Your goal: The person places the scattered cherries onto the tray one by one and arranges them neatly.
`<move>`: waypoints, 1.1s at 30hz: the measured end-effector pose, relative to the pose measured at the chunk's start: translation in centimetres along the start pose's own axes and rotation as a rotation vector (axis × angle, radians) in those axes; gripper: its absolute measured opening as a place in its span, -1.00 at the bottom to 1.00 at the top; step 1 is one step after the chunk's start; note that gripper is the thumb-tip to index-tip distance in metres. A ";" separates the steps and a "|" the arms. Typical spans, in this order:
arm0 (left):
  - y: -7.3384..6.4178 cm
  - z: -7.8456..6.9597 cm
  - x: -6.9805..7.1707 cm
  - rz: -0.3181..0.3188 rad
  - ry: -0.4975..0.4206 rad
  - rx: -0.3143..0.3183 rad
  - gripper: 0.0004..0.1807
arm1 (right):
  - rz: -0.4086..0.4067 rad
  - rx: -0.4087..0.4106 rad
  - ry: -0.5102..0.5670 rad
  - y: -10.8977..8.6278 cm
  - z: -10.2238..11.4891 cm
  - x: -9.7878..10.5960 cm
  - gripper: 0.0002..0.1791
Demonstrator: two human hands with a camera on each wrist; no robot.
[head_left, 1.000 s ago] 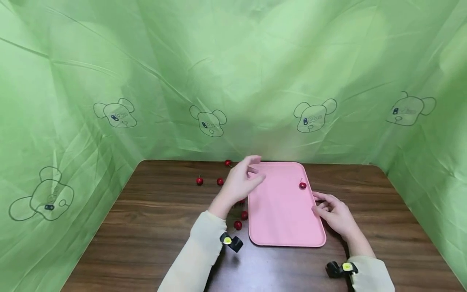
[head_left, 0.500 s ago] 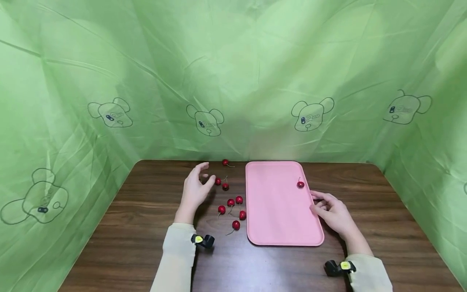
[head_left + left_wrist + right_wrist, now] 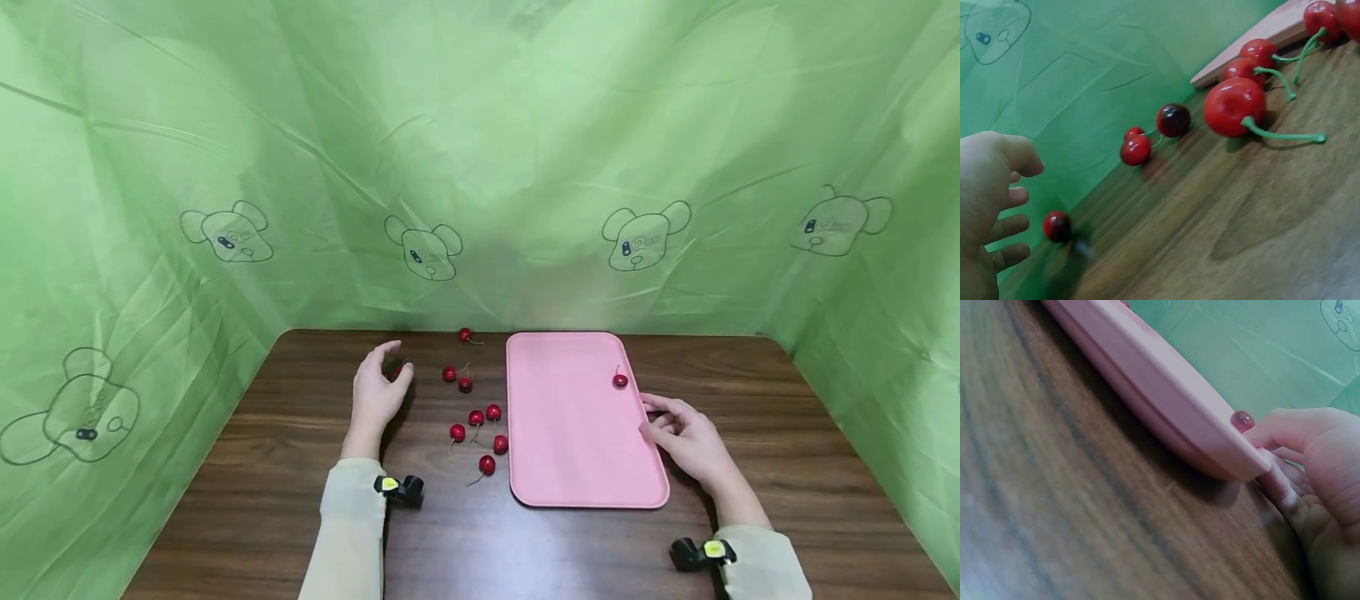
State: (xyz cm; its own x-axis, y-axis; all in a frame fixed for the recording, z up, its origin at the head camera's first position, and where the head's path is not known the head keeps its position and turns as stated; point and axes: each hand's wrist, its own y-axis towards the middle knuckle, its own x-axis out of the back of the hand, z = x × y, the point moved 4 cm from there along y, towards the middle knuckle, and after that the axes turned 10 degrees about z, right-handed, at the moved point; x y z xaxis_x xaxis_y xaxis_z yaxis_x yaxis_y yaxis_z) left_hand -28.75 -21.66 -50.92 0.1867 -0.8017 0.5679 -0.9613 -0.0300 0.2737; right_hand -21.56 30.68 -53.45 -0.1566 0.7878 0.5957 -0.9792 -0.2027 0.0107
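Note:
My left hand (image 3: 377,396) is at the left of the cherries, its fingers spread around a red cherry (image 3: 1057,226). In the left wrist view the fingers (image 3: 1013,225) stand apart from that cherry. A pink rectangular tray (image 3: 581,433) lies on the table with one stemmed cherry (image 3: 620,381) near its right rim. At that rim, my right hand (image 3: 686,437) pinches the tray's edge, with a digit above it and other fingers below in the right wrist view. Several more cherries, among them a near one (image 3: 487,465), lie between the left hand and the tray.
The dark wooden table (image 3: 285,500) reaches back to a green cloth (image 3: 525,167) that hangs behind and at both sides. One cherry (image 3: 465,334) lies close to the table's far edge. A black wrist camera (image 3: 401,489) sits on the left sleeve.
My left hand has moved left from over the tray's left side, past the loose cherries, to the leftmost cherry. The right hand stays at the tray's rim.

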 end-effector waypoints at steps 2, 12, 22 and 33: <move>0.0 0.4 0.3 -0.015 -0.005 0.021 -0.48 | 0.003 -0.007 -0.003 0.0 0.0 0.0 -0.44; -0.2 1.6 0.6 -0.025 -0.008 0.113 -0.57 | 0.006 -0.027 -0.004 0.1 0.0 -0.1 -0.43; -0.2 2.4 0.1 0.051 -0.027 0.187 -0.60 | 0.014 -0.025 -0.003 0.2 0.2 0.0 -0.44; -0.2 2.6 -0.1 0.074 -0.028 0.191 -0.60 | 0.016 -0.030 -0.005 0.1 0.3 0.1 -0.44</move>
State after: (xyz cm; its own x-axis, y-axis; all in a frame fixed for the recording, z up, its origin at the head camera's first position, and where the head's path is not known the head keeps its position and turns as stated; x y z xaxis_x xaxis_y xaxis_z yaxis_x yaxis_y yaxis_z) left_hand -29.06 -23.10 -53.07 0.1105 -0.8222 0.5583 -0.9937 -0.0803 0.0784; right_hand -21.62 30.54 -53.18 -0.1720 0.7814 0.5999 -0.9800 -0.1977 -0.0234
